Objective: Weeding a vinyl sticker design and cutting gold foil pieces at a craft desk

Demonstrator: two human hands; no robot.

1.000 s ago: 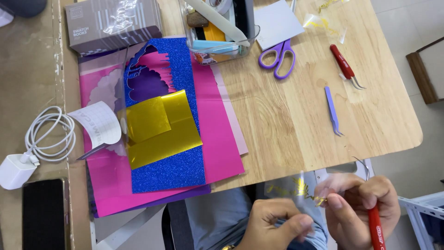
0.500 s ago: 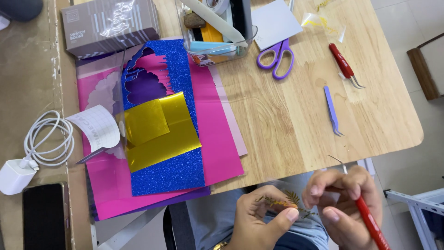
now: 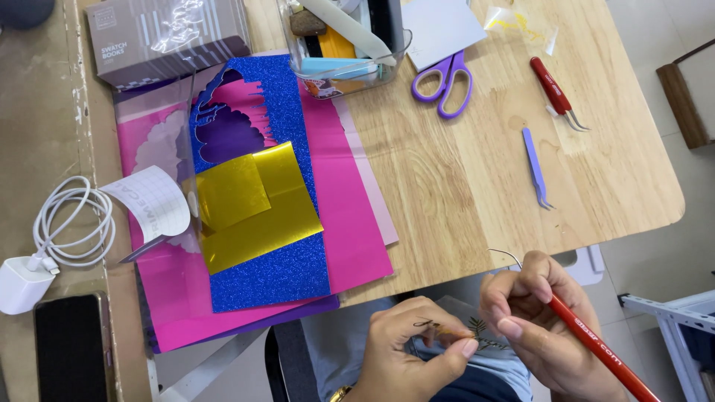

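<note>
Both hands sit low, at about five o'clock from the middle of the view. The left hand (image 3: 406,346) is at six o'clock, palm turned in, thumb and forefinger pinched together with tips pointing to three o'clock. The right hand (image 3: 540,327) is just beside it at four o'clock, fingers curled tight, thumb pressed down toward nine o'clock, fingertips nearly meeting the left's.

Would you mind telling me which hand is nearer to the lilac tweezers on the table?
Right. The right hand sits just below the lilac tweezers; the left hand is farther off, lower and to the left.
</note>
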